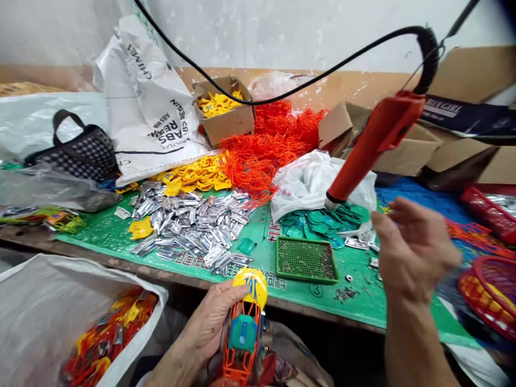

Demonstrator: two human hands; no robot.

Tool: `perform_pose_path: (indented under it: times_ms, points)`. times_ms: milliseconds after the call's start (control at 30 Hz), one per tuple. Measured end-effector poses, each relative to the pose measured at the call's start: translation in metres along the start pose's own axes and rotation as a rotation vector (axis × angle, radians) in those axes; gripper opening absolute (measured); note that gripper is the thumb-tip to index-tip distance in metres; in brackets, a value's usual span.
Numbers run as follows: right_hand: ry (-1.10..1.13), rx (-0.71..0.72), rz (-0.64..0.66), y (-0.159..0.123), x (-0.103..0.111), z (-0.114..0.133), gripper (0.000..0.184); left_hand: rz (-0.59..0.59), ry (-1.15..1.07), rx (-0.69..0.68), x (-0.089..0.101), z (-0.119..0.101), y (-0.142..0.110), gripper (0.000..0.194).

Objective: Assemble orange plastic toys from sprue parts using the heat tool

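My left hand [209,325] is closed around a small toy assembly [245,328] with a yellow round top, a teal middle piece and an orange frame, held below the table's front edge. My right hand [413,250] is raised above the green mat [258,252], fingers loosely curled and blurred, holding nothing I can make out. Just above it hangs an orange electric screwdriver [373,142] on a black coiled cable, its tip over a pile of teal parts [322,220]. A green screw tray [306,259] lies on the mat between my hands.
A heap of silver metal pieces [189,226], yellow parts [197,174] and orange frames [266,145] cover the mat's back. A white sack [153,102], cardboard boxes [223,110], a black bag [78,148], red baskets [494,285] at right, and a bag of finished toys [100,338] at lower left.
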State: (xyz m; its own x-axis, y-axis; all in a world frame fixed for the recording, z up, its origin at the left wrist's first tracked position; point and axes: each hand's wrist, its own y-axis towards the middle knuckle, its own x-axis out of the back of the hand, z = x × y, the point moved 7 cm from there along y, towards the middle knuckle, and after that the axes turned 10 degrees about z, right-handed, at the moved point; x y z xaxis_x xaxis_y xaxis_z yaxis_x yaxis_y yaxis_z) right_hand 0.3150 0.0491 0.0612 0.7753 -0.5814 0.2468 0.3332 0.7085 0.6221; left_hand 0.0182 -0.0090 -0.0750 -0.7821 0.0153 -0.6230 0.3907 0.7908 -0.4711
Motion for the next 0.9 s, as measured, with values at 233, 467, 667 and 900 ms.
perform_pose_path:
  times_ms: [233,467,667,900]
  points:
    - [0.450,-0.040,0.283,0.092,-0.055,-0.035,0.073,0.002,0.037,0.013,-0.007,0.004,0.004,0.029]
    - [0.622,-0.072,0.437,0.109,-0.107,-0.013,0.054,-0.031,0.003,0.020,-0.006,0.003,0.004,0.031]
    - [0.645,-0.108,0.522,0.097,-0.150,0.024,0.040,-0.056,-0.037,0.026,-0.010,0.008,0.008,0.033]
    - [0.620,-0.234,0.523,0.057,-0.132,0.026,0.025,-0.055,-0.014,0.088,-0.002,0.011,0.006,0.032]
